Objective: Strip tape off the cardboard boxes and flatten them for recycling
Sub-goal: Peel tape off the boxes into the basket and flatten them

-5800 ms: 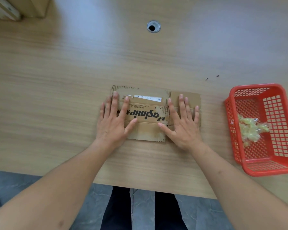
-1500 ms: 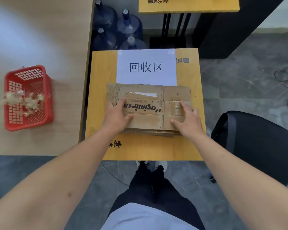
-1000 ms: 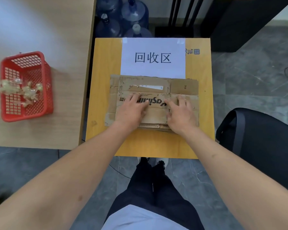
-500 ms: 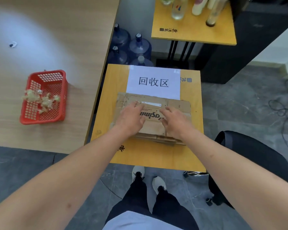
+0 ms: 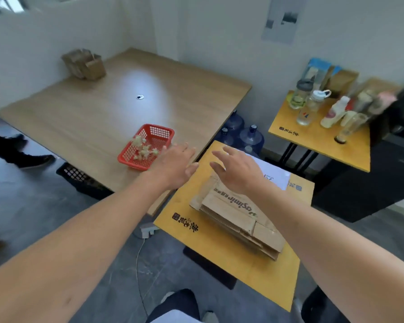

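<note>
A stack of flattened brown cardboard boxes [image 5: 240, 217] lies on the near yellow desk [image 5: 191, 229]; its layers cannot be counted. It is judged light, stiff and best taken by opposite edges. Left hand [image 5: 173, 166] and right hand [image 5: 237, 170] hover above, fingers [image 5: 184, 148] spread wide, nothing held. Two upright brown boxes [image 5: 84, 64] are seen far left.

Left hand [image 5: 175, 167], right hand [image 5: 237, 170] outstretched, fingers relaxed, holding nothing.

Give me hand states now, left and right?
Left hand: open, holding nothing.
Right hand: open, holding nothing, above the flattened cardboard.
</note>
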The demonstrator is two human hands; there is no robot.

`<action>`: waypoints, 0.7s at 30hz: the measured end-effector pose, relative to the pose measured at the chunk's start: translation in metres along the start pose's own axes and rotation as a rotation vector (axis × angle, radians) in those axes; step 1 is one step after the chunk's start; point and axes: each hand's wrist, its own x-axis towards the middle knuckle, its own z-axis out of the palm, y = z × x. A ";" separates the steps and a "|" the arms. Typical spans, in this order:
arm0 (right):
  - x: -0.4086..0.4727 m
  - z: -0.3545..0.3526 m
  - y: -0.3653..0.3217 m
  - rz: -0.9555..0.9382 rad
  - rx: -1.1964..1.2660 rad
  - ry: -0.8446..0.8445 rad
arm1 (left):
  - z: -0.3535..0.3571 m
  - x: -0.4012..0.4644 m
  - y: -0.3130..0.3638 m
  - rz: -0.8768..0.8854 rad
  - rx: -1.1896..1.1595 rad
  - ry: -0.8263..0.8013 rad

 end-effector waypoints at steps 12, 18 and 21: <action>0.104 -0.018 -0.213 -0.247 0.010 0.028 | -0.091 -0.075 -0.198 -0.243 -0.023 0.190; 0.176 -0.003 -0.354 -0.286 0.021 0.028 | -0.126 -0.102 -0.346 -0.279 -0.021 0.205; 0.208 0.009 -0.414 -0.294 0.043 -0.003 | -0.140 -0.107 -0.414 -0.296 -0.024 0.181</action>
